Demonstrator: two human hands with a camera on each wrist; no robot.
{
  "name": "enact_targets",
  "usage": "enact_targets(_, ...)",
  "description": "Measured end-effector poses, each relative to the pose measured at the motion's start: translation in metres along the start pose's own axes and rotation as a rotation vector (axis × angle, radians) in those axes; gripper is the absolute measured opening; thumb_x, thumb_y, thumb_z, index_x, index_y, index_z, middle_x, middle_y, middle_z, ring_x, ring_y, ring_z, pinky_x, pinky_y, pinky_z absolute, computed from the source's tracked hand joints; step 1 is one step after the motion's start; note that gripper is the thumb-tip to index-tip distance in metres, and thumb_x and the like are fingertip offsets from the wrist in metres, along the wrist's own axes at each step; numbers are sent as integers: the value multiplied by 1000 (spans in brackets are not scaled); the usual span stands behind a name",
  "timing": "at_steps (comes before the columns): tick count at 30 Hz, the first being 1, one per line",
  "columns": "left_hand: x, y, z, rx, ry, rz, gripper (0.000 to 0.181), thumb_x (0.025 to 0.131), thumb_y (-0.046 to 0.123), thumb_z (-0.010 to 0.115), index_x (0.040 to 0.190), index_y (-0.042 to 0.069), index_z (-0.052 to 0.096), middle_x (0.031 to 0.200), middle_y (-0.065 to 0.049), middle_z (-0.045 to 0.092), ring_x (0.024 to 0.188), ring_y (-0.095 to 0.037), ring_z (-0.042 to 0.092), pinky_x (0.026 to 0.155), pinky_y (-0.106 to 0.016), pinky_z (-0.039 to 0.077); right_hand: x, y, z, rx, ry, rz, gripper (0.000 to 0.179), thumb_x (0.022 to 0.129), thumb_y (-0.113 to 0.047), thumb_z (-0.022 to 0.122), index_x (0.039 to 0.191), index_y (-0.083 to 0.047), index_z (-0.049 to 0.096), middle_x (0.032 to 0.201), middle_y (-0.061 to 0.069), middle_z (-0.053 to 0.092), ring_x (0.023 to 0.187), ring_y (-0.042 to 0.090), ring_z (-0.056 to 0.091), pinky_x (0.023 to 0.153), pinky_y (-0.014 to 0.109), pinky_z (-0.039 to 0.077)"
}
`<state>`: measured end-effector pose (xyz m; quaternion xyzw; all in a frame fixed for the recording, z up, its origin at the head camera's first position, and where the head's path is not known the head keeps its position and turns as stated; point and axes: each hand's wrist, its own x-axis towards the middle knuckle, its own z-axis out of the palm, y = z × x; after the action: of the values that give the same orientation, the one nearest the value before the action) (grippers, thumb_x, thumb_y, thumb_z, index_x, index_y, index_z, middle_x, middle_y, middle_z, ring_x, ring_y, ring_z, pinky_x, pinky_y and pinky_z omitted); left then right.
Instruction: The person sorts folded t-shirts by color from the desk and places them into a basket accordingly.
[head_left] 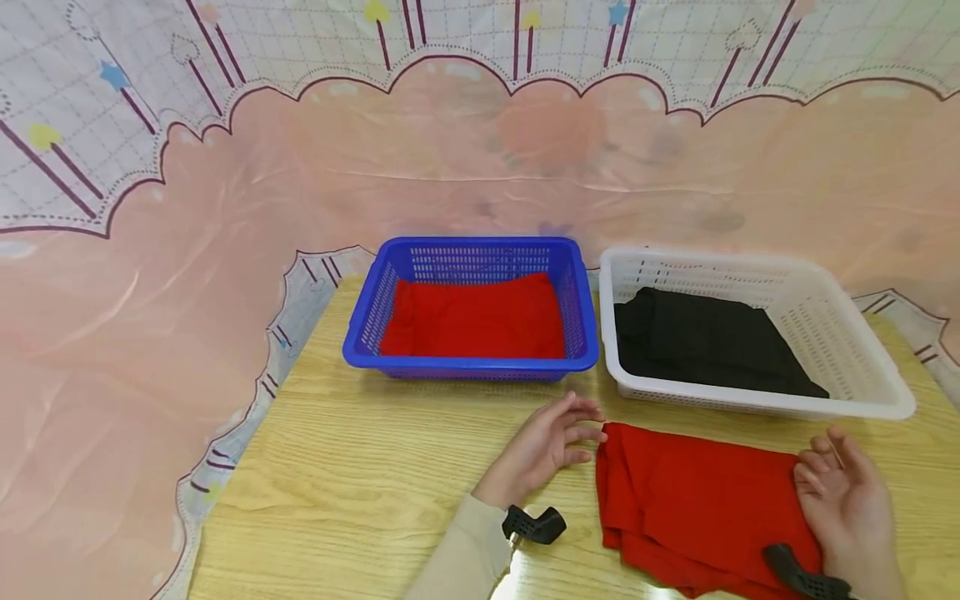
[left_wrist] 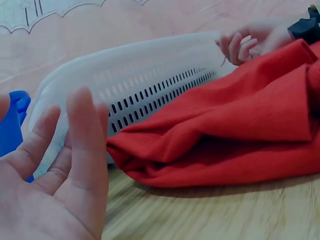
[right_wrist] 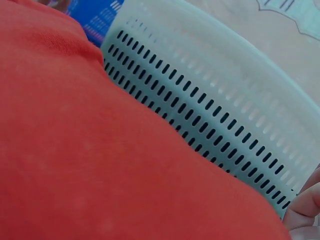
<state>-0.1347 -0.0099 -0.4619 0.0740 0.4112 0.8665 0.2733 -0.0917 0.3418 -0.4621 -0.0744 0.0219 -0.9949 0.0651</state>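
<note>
A folded red cloth lies on the wooden table in front of the white basket, its layers uneven at the near edge. At its left edge is my left hand, fingers loosely spread and fingertips right at the fabric's corner. My right hand rests along the right edge, palm turned up and fingers loosely bent, with nothing gripped. The left wrist view shows the cloth's folded layers bulging beside the left hand's fingers. In the right wrist view the red fabric fills much of the frame, and only a few fingers show.
A blue basket holding a folded red cloth stands at the back of the table. Right of it, a white basket holds folded black cloth. A patterned curtain hangs behind.
</note>
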Motion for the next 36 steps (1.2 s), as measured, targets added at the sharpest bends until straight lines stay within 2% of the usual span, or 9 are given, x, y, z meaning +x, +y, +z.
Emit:
enact_targets(5,-1,3,-4,-15,-65,-8,53,94,36,40,130,-3,38,132,-21,40,109,-29,52,71,-26,50,3,4,-1,12,-19,24,43,99,-18,17,105,9,49,89,26,51,67,32,41,54,36,30)
enact_targets(8,0,4,-7,-44,-89,-7,52,96,33,37,132,-5,35,133,-22,38,112,-31,49,79,-30,48,6,3,-1,9,-62,69,47,99,-21,13,107,9,48,92,26,51,70,32,41,55,36,30)
enact_targets(11,1,4,-8,-63,-97,-1,51,96,29,37,132,-6,34,133,-24,39,114,-33,47,86,-36,45,6,-4,1,-60,-91,112,51,99,-22,9,114,7,48,100,26,52,78,34,46,61,37,37)
enact_targets(14,1,4,-8,-67,-102,-4,50,96,28,38,132,-6,33,133,-24,38,115,-34,45,91,-39,41,2,-16,4,-191,-75,152,51,99,-21,7,121,3,47,112,23,53,95,35,51,80,39,44)
enact_targets(17,1,4,-8,-67,-107,-10,50,96,26,38,133,-6,32,133,-24,37,118,-34,42,93,-40,38,-3,-25,6,-296,-53,200,49,99,-18,7,127,0,44,123,19,50,112,33,47,94,41,38)
enact_targets(21,0,6,-8,-55,-103,-30,49,96,27,40,132,-6,34,132,-24,39,117,-35,44,92,-42,39,-5,-30,7,-354,-36,260,48,99,-16,6,131,-2,39,131,18,44,121,31,40,98,38,33)
enact_targets(25,-3,10,-11,-28,-108,-85,49,95,28,42,132,-2,35,132,-22,40,113,-34,47,88,-47,41,-5,-29,8,-398,28,249,45,99,-15,10,133,-7,41,131,14,44,120,26,42,96,35,36)
enact_targets(32,-9,24,-14,110,-104,-237,52,93,31,46,133,0,35,127,-16,47,106,-35,52,80,-46,46,-8,-30,10,-491,116,89,40,99,-8,18,129,-4,44,127,12,49,115,23,47,90,31,42)
enact_targets(36,-11,28,-7,229,-84,-293,53,92,33,48,129,-4,39,116,-16,56,101,-31,57,76,-44,48,-9,-34,12,-509,112,167,42,99,-10,15,131,-7,44,127,9,50,115,20,48,90,29,42)
